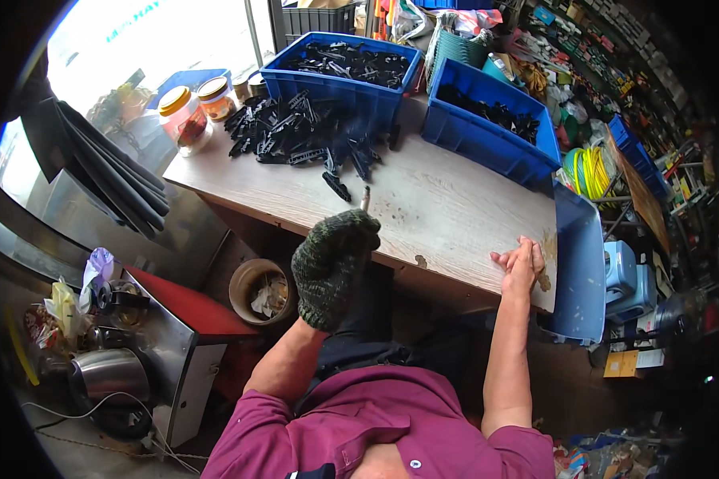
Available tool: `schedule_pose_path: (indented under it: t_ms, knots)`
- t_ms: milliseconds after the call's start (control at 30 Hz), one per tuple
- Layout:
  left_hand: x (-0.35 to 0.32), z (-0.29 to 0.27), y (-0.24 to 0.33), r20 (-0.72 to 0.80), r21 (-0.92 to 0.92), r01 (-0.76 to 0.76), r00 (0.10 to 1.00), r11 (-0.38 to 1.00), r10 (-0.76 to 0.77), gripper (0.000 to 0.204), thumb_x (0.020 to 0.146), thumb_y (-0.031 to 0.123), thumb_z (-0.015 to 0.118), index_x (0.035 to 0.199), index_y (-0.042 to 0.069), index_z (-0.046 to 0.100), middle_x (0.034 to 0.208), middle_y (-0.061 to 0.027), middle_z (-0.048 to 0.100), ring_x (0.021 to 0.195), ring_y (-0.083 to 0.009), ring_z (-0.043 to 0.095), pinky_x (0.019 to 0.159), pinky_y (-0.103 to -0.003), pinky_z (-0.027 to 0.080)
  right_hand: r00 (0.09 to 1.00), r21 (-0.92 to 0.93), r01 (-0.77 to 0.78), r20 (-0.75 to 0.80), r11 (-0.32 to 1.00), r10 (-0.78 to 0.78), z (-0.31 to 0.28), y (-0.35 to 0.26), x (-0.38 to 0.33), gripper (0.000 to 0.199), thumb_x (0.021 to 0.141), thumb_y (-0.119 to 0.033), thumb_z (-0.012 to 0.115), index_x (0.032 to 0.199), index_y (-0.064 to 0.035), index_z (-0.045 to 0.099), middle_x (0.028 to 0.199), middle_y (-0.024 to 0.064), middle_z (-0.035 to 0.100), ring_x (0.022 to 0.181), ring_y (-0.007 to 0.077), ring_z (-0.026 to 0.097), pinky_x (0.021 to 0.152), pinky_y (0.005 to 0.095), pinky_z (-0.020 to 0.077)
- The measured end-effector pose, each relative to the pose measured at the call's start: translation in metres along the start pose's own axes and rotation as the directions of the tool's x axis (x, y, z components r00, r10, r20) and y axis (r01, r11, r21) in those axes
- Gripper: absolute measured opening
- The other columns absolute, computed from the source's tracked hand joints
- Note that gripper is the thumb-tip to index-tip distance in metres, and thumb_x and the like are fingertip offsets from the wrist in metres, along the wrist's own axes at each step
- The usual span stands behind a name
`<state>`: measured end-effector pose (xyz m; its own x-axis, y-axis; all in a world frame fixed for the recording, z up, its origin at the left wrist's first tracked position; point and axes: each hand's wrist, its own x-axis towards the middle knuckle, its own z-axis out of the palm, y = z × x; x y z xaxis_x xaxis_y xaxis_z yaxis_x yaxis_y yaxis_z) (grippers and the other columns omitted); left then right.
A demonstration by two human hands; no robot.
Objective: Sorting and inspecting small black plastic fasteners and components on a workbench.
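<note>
Purple shirt (431, 399) nearest, we hold our gloved left hand (331, 267) at the near edge of the surface (463, 203), its grip closed around a slim dark-tipped stick (366, 198); our bare right hand (521, 265) rests, fingers loosely extended, by the near right corner. Black plastic pieces (284, 132) heap toward the far left, beside a blue bin (331, 89); clutter (591, 173) crowds beyond the right edge.

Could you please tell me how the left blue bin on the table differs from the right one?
The left bin is filled close to its rim with black parts, whereas those in the right bin lie lower, leaving inner wall showing. A loose pile lies before the left bin, while bare tabletop shows before the right bin. Both are blue and open-topped.
</note>
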<state>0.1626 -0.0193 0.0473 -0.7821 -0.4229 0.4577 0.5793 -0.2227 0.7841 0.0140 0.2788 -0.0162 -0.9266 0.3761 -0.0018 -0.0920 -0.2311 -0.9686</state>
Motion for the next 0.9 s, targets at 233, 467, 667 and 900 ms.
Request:
schedule_pose_path:
  t_ms: [233, 467, 667, 900]
  knots:
    - [-0.02, -0.048, -0.01, -0.21, -0.165, 0.107, 0.967, 0.981, -0.141, 0.025, 0.096, 0.004, 0.061, 0.121, 0.0, 0.063, 0.107, -0.0092, 0.068, 0.094, -0.0153, 0.064, 0.086, -0.029, 0.053, 1.0, 0.005, 0.016, 0.018, 1.0, -0.016, -0.006, -0.001, -0.001, 0.014, 0.093, -0.019, 0.058, 0.085, -0.0077, 0.059, 0.046, 0.0007, 0.034, 0.042, 0.0144, 0.045, 0.054, 0.0426, 0.0578]
    - [-0.045, -0.135, -0.015, -0.375, 0.059, 0.229, 0.907, 0.972, -0.191, 0.035, 0.09, 0.003, 0.063, 0.125, -0.001, 0.062, 0.105, -0.0106, 0.071, 0.092, -0.0153, 0.067, 0.081, -0.028, 0.054, 1.0, -0.06, -0.013, -0.006, 0.998, 0.013, 0.002, -0.007, 0.0, 0.018, 0.093, -0.019, 0.057, 0.089, -0.0019, 0.06, 0.048, 0.0027, 0.035, 0.046, 0.0153, 0.045, 0.061, 0.0457, 0.0595]
    - [-0.072, -0.229, -0.05, -0.667, 0.129, 0.53, 0.672, 0.838, -0.323, 0.034, 0.089, 0.007, 0.066, 0.122, -0.002, 0.064, 0.094, -0.0055, 0.07, 0.075, -0.0119, 0.063, 0.067, -0.026, 0.052, 1.0, -0.065, -0.014, -0.015, 0.998, 0.014, -0.004, -0.006, 0.006, 0.021, 0.09, -0.017, 0.06, 0.097, 0.0024, 0.06, 0.048, 0.0038, 0.037, 0.047, 0.0172, 0.046, 0.065, 0.0481, 0.0605]
    - [-0.136, -0.365, -0.121, -0.654, 0.586, 0.557, 0.754, 0.588, -0.062, 0.035, 0.088, 0.023, 0.07, 0.115, 0.002, 0.07, 0.091, -0.0016, 0.07, 0.072, -0.0094, 0.059, 0.057, -0.025, 0.045, 1.0, -0.122, 0.017, -0.025, 0.992, -0.02, 0.009, -0.009, -0.005, 0.026, 0.092, -0.018, 0.061, 0.103, 0.0051, 0.06, 0.049, 0.0042, 0.037, 0.047, 0.0171, 0.047, 0.066, 0.0484, 0.0609]
